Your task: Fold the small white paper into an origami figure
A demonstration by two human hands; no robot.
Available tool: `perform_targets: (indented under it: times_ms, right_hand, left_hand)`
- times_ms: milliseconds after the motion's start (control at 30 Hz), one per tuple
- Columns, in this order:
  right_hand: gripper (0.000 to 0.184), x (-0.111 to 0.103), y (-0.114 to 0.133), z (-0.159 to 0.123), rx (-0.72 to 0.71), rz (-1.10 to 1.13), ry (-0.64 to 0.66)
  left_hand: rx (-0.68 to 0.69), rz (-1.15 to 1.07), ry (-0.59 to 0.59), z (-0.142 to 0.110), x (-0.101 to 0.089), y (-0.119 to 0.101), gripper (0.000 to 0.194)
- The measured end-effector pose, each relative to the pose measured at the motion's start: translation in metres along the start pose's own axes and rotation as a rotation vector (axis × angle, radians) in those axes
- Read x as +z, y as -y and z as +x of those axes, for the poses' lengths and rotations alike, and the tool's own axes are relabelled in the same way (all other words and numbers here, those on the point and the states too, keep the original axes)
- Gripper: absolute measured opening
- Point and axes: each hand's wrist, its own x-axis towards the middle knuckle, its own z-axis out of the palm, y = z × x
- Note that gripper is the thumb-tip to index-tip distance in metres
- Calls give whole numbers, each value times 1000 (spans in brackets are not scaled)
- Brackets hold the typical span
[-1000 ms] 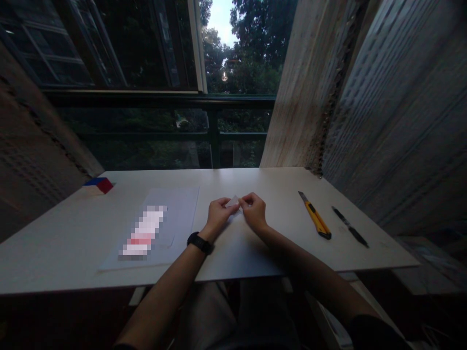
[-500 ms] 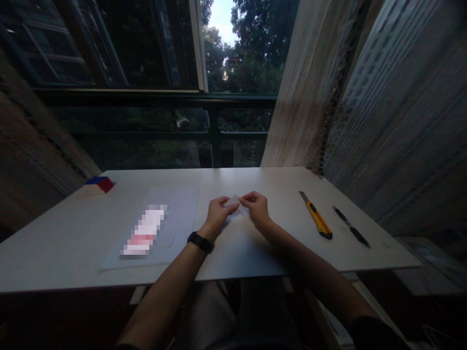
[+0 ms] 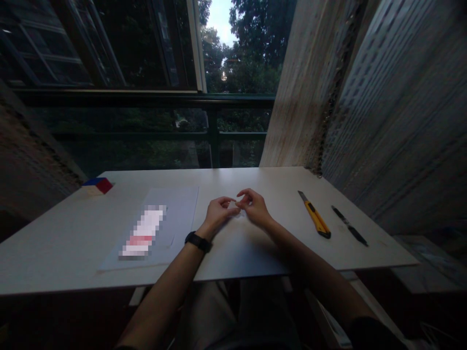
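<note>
Over the middle of the white table, my left hand (image 3: 219,212) and my right hand (image 3: 254,206) meet at the fingertips around a small folded piece of white paper (image 3: 240,213). The left thumb and fingers pinch it from the left. From the other side, the right thumb and fingers close on it, with the right index finger arched above. Most of the paper is hidden behind the fingers, so its folded shape cannot be made out. A dark watch (image 3: 198,241) is on my left wrist.
White sheets (image 3: 184,214) lie left of my hands, a blurred-out card-like item (image 3: 144,231) on them. A colour cube (image 3: 98,186) sits at the far left. To the right are a yellow box cutter (image 3: 314,215) and a black pen (image 3: 349,225). A window and curtains stand behind the table (image 3: 233,262).
My right fingers have lifted and curled more over the paper. The paper's pointed white tip, seen before between the hands, is now mostly covered.
</note>
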Motion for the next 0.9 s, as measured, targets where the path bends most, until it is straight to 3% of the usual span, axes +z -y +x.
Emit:
perform_targets:
  times_ms: [167, 267, 433, 700, 900]
  right_hand:
    - [14, -10, 6, 0, -111, -147, 127]
    - [16, -16, 6, 3, -54, 6, 198]
    - [37, -20, -3, 7, 74, 217, 446]
    - [37, -11, -6, 5, 90, 243, 364]
    - [40, -14, -7, 6, 174, 277, 395]
  left_hand:
    - [49, 158, 15, 1, 0, 3, 40]
    - [15, 84, 26, -2, -1, -2, 46]
    - [-91, -110, 8, -6, -5, -13, 57]
    - [-74, -119, -24, -4, -5, -11, 47]
    - [-85, -145, 87, -3, -3, -5, 49]
